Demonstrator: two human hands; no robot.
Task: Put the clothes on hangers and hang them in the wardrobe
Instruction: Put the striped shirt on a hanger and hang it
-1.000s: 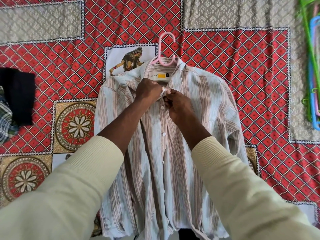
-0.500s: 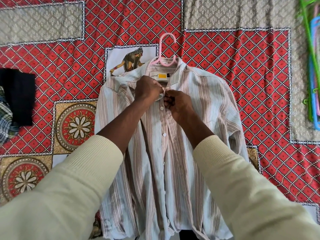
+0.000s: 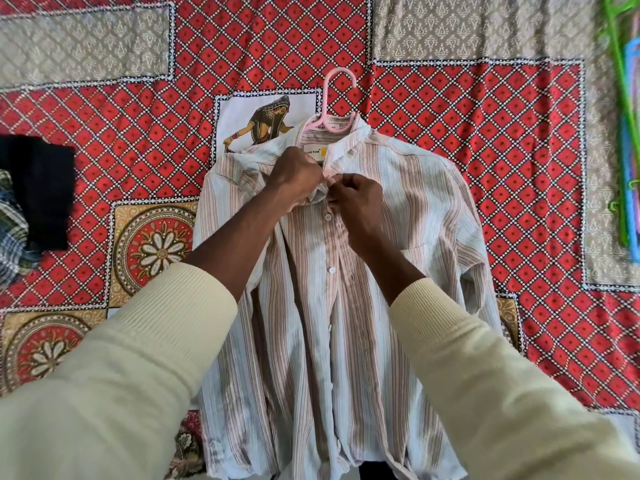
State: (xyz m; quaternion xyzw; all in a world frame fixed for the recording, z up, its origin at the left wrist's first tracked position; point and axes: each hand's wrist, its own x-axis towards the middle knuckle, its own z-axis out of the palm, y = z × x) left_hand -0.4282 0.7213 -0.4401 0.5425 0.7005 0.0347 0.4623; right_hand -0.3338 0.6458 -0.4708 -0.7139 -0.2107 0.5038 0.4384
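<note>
My left hand (image 3: 294,178) and right hand (image 3: 356,202) pinch the collar edges of the pale striped cotton shirt (image 3: 346,306) together. It lies under my hands on the red patterned bedspread (image 3: 485,133), its pink plastic hanger (image 3: 337,98) just beyond them.

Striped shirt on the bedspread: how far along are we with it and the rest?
Done: the striped shirt is on the pink hanger. In hand: left hand and right hand pinch the placket at the top button; lower buttons look open. Left: hanging it up, then the dark clothes at the left edge, using spare hangers on the right. No wardrobe in view.
</note>
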